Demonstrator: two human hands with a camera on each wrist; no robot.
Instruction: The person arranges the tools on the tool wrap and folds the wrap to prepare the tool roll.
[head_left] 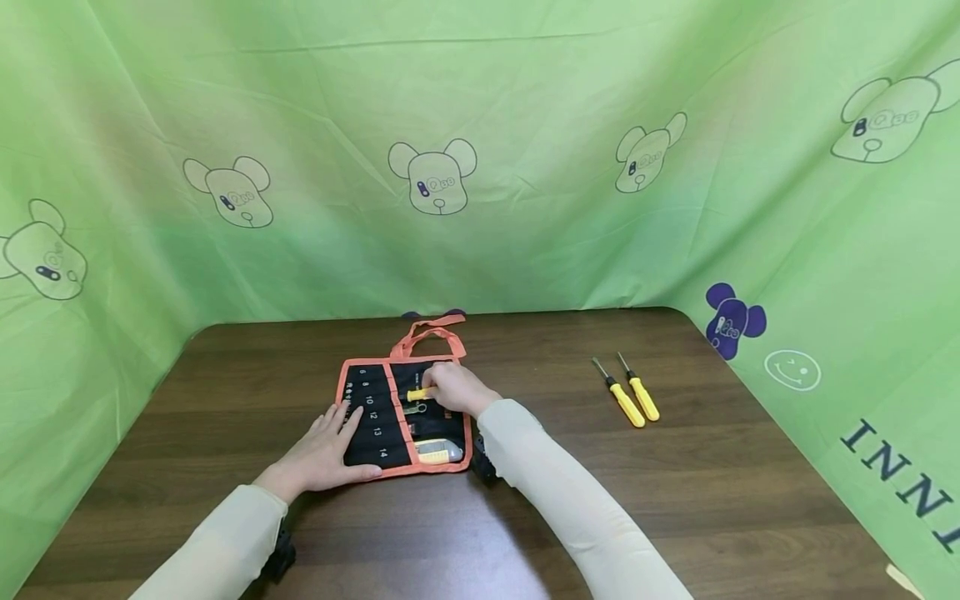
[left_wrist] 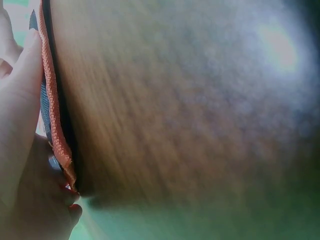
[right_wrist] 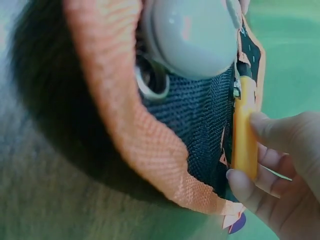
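An orange-edged black tool pouch (head_left: 382,451) lies unfolded on the table, with numbered pockets on its left half. My left hand (head_left: 325,446) rests on its left edge with the fingers spread flat and the thumb along the near edge. My right hand (head_left: 459,388) pinches the yellow handle of a screwdriver (right_wrist: 245,132) between thumb and fingers. The dark collar end of that screwdriver points into a pocket, and its shaft is hidden. Nearer in the pouch, a grey and yellow utility knife (head_left: 438,451) sits in a pocket, with a small ring-ended wrench (head_left: 415,409) above it.
Two yellow-handled screwdrivers (head_left: 628,398) lie side by side on the brown wooden table (head_left: 570,500) to the right. Orange straps (head_left: 427,336) stretch from the pouch's far edge. A green printed curtain (head_left: 525,250) hangs behind the table and along its sides.
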